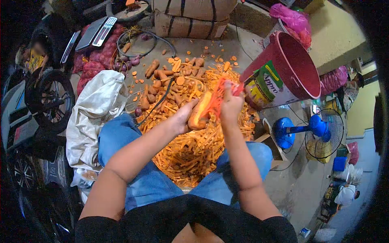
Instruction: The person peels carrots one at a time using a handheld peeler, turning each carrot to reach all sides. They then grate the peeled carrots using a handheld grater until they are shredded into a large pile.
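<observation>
Nearest, between two blue-jeaned knees [259, 156], the close edge of a big heap of orange carrot strips [182, 156] spreads over the floor [279, 184]. Above the heap, the left hand [184, 117] grips a thick carrot [198, 117], partly peeled to a brighter orange, with its blunt end towards the knees. The right hand [231, 101] is clenched round an orange-red implement [216, 95], blurred, that meets the carrot's right side. Left of the heap lies a crumpled white sack [95, 107]; to the right, a blue fan [324, 128] is near a low wooden piece [273, 148]. Whole carrots [162, 77] lie along the heap's far left edge, a dark cord [162, 99] running over it. By its far right edge is a red bucket [253, 73] with a green label reading "Appro". Farther off, round carrot slices [206, 47] dot the floor, red onions [125, 65] lie by a looped hose [156, 37], and strapped brown bales [182, 27] line the floor's far edge.
</observation>
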`<state>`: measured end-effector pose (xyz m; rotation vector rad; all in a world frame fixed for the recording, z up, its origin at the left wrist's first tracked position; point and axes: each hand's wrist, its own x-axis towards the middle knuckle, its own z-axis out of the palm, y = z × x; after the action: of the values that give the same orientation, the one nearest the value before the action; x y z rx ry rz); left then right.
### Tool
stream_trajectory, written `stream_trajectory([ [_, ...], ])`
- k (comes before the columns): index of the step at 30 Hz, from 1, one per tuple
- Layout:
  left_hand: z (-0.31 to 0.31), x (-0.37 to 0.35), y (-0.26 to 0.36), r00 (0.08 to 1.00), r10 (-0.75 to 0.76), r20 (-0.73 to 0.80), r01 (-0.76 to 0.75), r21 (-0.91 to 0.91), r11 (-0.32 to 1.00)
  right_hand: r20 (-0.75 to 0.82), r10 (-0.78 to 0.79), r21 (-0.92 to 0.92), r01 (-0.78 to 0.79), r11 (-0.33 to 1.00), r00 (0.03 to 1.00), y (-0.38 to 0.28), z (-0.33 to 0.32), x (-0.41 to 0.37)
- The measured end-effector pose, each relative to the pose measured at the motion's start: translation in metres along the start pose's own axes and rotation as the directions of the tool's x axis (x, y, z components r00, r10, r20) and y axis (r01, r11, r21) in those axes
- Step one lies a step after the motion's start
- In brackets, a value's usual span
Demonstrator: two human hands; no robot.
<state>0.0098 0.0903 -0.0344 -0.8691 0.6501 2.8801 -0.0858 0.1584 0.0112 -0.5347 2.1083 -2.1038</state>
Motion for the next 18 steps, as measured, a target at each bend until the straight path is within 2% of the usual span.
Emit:
stream_trajectory([
  [2,0.004,-0.001,-0.003,1.0,-0.012,0.015,0.012,-0.025,1.0,0.028,-0.052,-0.019,0.052,0.998,0.998,0.003,0.008,-0.011],
  [3,0.007,-0.005,-0.004,1.0,0.005,0.011,-0.005,0.028,1.0,0.056,-0.104,-0.035,0.106,0.994,0.993,0.006,0.009,-0.013],
  [6,0.007,-0.014,-0.007,0.997,0.02,0.077,-0.027,0.095,0.995,0.045,-0.083,-0.123,0.088,0.988,0.995,0.014,0.005,-0.008],
  [8,0.015,-0.025,-0.003,0.99,-0.141,0.016,0.128,0.34,0.932,-0.078,-0.12,-0.194,0.103,0.976,0.99,0.034,-0.008,0.019],
  [9,0.013,-0.023,-0.007,0.992,-0.116,0.038,0.1,0.295,0.95,-0.149,-0.147,-0.209,0.114,0.971,0.978,0.05,-0.02,0.038],
  [11,0.018,-0.031,-0.006,0.987,-0.141,0.074,0.109,0.339,0.935,-0.354,-0.22,-0.326,0.1,0.94,0.909,0.088,-0.048,0.071],
  [12,0.019,-0.034,-0.005,0.979,-0.169,0.11,0.115,0.384,0.916,-0.357,-0.216,-0.323,0.097,0.942,0.909,0.082,-0.048,0.07],
  [14,0.013,-0.03,-0.002,0.98,-0.172,0.098,0.126,0.358,0.925,-0.396,-0.031,-0.064,0.007,0.998,0.918,0.059,-0.047,0.067],
  [15,0.007,-0.025,0.0,0.985,-0.152,0.077,0.124,0.291,0.949,-0.297,0.067,0.013,-0.066,0.998,0.953,0.065,-0.045,0.065],
  [17,0.006,-0.018,0.004,0.996,-0.089,0.008,0.085,0.212,0.974,-0.065,-0.116,0.042,0.119,0.992,0.991,0.044,-0.02,0.037],
  [18,0.007,-0.015,0.004,0.996,-0.088,0.007,0.085,0.209,0.974,0.034,-0.101,-0.002,0.101,0.995,0.994,0.023,-0.006,0.013],
])
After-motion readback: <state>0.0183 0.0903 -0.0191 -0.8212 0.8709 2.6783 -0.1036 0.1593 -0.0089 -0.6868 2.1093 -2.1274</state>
